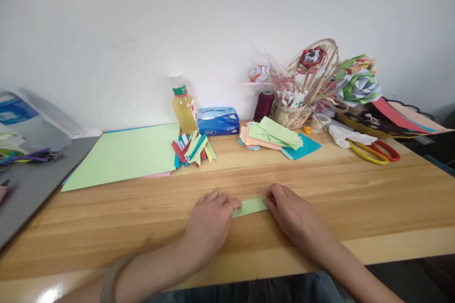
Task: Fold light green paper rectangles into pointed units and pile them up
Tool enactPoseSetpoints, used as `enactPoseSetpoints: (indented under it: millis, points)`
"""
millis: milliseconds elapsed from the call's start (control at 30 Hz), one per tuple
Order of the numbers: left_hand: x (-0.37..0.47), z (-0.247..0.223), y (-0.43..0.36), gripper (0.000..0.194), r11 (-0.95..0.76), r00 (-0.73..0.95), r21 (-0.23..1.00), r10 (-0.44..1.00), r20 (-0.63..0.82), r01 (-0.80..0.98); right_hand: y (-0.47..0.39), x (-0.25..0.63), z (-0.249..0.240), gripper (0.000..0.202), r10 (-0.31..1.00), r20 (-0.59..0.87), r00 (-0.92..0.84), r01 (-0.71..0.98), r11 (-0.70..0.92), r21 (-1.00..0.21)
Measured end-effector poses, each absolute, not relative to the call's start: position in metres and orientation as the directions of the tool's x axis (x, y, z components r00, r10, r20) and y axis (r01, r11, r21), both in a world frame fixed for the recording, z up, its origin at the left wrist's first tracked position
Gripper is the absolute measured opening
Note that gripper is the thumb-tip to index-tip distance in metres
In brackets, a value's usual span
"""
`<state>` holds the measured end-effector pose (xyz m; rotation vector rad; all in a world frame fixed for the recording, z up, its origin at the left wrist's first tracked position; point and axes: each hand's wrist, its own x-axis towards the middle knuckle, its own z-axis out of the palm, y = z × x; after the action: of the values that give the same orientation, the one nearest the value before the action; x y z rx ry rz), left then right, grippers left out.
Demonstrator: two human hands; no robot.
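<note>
- Wooden tabletop (377, 203): we see a printed bottle (186, 113) and tissue pack (218, 122) (lettering too small to read).
- Our left hand (211, 218) and right hand (295, 215) pinch the green strip (252, 206) at opposite ends, near us.

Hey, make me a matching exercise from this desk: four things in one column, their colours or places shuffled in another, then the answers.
Things:
1. Strip
2. Bottle
3. Scissors
4. Spool

Clues:
A. Yellow and red handles
B. Maroon
C. Between the left hand and right hand
D. Beside the tissues, yellowish liquid inside

Pairs: 1-C, 2-D, 3-A, 4-B
</note>
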<state>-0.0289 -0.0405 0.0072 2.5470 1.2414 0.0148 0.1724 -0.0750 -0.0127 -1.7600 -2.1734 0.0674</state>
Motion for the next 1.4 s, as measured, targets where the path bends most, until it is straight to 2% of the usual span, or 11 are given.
enactPoseSetpoints:
  millis: [200,300,367,433,500,600,733,833,1067,1300,1400]
  points:
    - [-0.038,-0.001,-0.046,0.035,-0.681,0.686,0.088,0.721,-0.093,0.727,-0.073,0.179,-0.017,0.016,0.951,0.262,-0.164,0.933,0.237,-0.272]
    - [-0.043,-0.009,-0.051,0.041,-0.749,0.749,0.018,0.662,-0.027,0.663,-0.079,0.174,-0.018,0.023,0.909,0.375,-0.183,0.944,0.269,-0.192]
    - [-0.044,-0.012,-0.054,0.041,-0.775,0.775,-0.016,0.631,-0.013,0.631,-0.087,0.164,-0.019,0.029,0.858,0.427,-0.285,0.922,0.367,-0.122]
    - [-0.044,-0.013,-0.057,0.035,-0.789,0.789,-0.036,0.614,-0.013,0.613,-0.096,0.153,-0.020,0.042,0.813,0.379,-0.441,0.851,0.513,-0.110]
    - [-0.042,-0.011,-0.058,0.030,-0.794,0.794,-0.054,0.607,-0.014,0.606,-0.102,0.145,-0.021,0.070,0.782,0.273,-0.560,0.779,0.609,-0.149]
    - [-0.037,-0.006,-0.056,0.033,-0.781,0.782,-0.100,0.622,-0.039,0.616,-0.099,0.145,-0.016,0.088,0.787,0.112,-0.607,0.759,0.616,-0.213]
    - [-0.027,0.002,-0.038,0.041,-0.746,0.742,-0.155,0.664,-0.098,0.647,-0.073,0.156,-0.003,0.091,0.794,-0.034,-0.607,0.774,0.581,-0.253]
    - [-0.020,0.004,-0.020,0.043,-0.717,0.717,-0.183,0.693,-0.075,0.673,-0.050,0.161,0.004,0.090,0.794,-0.088,-0.601,0.785,0.566,-0.250]
    - [-0.025,-0.003,-0.009,0.045,-0.683,0.684,-0.127,0.728,-0.036,0.720,-0.037,0.172,-0.001,0.081,0.786,-0.046,-0.617,0.770,0.590,-0.244]
    - [-0.038,-0.005,-0.011,0.046,-0.667,0.680,-0.223,0.733,-0.021,0.711,-0.040,0.205,-0.010,0.081,0.838,-0.004,-0.546,0.829,0.539,-0.149]
    - [-0.036,-0.004,-0.007,0.036,-0.687,0.722,-0.274,0.691,0.042,0.673,-0.040,0.211,-0.011,0.083,0.836,0.007,-0.549,0.829,0.545,-0.124]
